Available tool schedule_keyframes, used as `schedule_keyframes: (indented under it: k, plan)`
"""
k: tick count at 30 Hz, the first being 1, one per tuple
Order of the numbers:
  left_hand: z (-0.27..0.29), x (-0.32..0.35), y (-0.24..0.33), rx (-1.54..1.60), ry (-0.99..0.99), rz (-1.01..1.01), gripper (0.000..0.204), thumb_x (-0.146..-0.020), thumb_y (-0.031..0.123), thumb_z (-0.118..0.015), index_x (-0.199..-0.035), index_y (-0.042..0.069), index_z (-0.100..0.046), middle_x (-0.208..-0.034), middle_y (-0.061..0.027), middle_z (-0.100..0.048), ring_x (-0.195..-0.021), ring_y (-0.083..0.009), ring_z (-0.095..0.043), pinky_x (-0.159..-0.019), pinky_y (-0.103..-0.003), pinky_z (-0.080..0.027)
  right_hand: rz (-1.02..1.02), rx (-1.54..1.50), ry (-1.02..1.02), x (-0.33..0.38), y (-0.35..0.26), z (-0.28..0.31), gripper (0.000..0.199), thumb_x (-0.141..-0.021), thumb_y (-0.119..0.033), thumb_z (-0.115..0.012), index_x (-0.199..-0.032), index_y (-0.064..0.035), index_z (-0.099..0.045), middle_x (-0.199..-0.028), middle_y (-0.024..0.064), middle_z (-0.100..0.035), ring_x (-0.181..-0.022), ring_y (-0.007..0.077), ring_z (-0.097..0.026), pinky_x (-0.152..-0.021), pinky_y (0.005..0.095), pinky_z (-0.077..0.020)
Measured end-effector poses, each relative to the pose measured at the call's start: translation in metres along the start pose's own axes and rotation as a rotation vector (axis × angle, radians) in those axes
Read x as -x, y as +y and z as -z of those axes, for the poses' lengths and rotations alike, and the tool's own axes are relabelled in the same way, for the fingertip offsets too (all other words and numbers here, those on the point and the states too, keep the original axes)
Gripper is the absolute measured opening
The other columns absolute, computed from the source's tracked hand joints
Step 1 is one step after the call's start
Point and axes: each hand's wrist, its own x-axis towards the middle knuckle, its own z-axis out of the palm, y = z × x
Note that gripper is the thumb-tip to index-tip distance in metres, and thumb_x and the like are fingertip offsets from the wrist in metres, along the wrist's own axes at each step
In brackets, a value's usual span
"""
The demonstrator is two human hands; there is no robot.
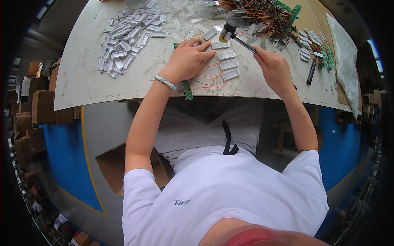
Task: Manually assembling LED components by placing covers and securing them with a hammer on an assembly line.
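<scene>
My right hand (273,67) is closed around the handle of a small mallet (229,29) with a black face and a yellowish face. The mallet's head is over the far end of a row of small white oblong plastic cases (228,64). My left hand (188,59) rests on the table with its fingers apart, fingertips beside the far cases; whether they touch one I cannot tell. Red and yellow wires run from the nearer cases toward a green circuit board strip (187,89), which lies partly hidden below my left hand and wrist.
A heap of loose white cases (127,39) lies on the left of the table (86,78), with clear plastic pieces (180,14) beyond. A tangle of wired circuit boards (271,16) is at the back. To the right are more cases, a black-handled tool (311,73) and a plastic bag (345,61).
</scene>
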Motion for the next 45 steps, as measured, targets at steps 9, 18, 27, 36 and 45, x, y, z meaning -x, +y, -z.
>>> schedule_keyframes:
  k: [9, 18, 27, 36, 45]
  plan:
    - [-0.002, 0.0, -0.002, 0.016, 0.011, -0.01, 0.036, -0.091, 0.016, -0.06, -0.126, 0.022, -0.069, -0.145, -0.0029, -0.056, -0.131, -0.0268, -0.049, -0.107, -0.044, -0.042, 0.013, 0.13, -0.029, -0.013, -0.017, -0.005, 0.021, -0.098, -0.023, -0.06, -0.113, -0.0104, -0.065, -0.076, 0.0115, -0.064, -0.066, 0.035, -0.064, -0.058, 0.046, -0.0497]
    - [-0.001, -0.001, -0.002, 0.027, 0.024, -0.013, 0.037, -0.091, 0.014, -0.061, -0.126, 0.023, -0.068, -0.145, -0.0019, -0.056, -0.131, -0.0267, -0.049, -0.108, -0.044, -0.041, -0.047, 0.239, -0.028, 0.009, 0.003, -0.014, 0.022, -0.097, -0.023, -0.063, -0.116, -0.0125, -0.064, -0.075, 0.0093, -0.062, -0.064, 0.032, -0.064, -0.057, 0.045, -0.0496]
    - [-0.001, 0.001, -0.002, 0.023, 0.02, -0.003, 0.036, -0.093, 0.016, -0.06, -0.127, 0.024, -0.068, -0.145, -0.001, -0.056, -0.132, -0.0263, -0.049, -0.108, -0.044, -0.041, -0.052, 0.101, 0.013, 0.006, -0.016, 0.005, 0.022, -0.096, -0.023, -0.063, -0.116, -0.0142, -0.067, -0.075, 0.0103, -0.064, -0.065, 0.0334, -0.064, -0.058, 0.0447, -0.0492]
    - [-0.002, 0.0, -0.002, 0.011, 0.009, -0.002, 0.036, -0.095, 0.017, -0.058, -0.128, 0.025, -0.068, -0.145, -0.0004, -0.056, -0.131, -0.0255, -0.049, -0.108, -0.043, -0.041, -0.083, 0.124, -0.158, 0.008, -0.008, 0.005, 0.015, -0.097, -0.024, -0.06, -0.106, -0.0128, -0.065, -0.072, 0.0114, -0.062, -0.066, 0.0354, -0.063, -0.06, 0.0476, -0.048]
    - [-0.003, 0.002, -0.002, 0.018, 0.02, -0.001, 0.036, -0.093, 0.016, -0.06, -0.127, 0.024, -0.068, -0.145, -0.0009, -0.056, -0.131, -0.0258, -0.05, -0.108, -0.043, -0.042, -0.062, 0.143, -0.129, 0.011, -0.012, 0.006, 0.016, -0.097, -0.024, -0.06, -0.107, -0.0131, -0.065, -0.071, 0.0106, -0.061, -0.065, 0.0346, -0.063, -0.059, 0.0472, -0.048]
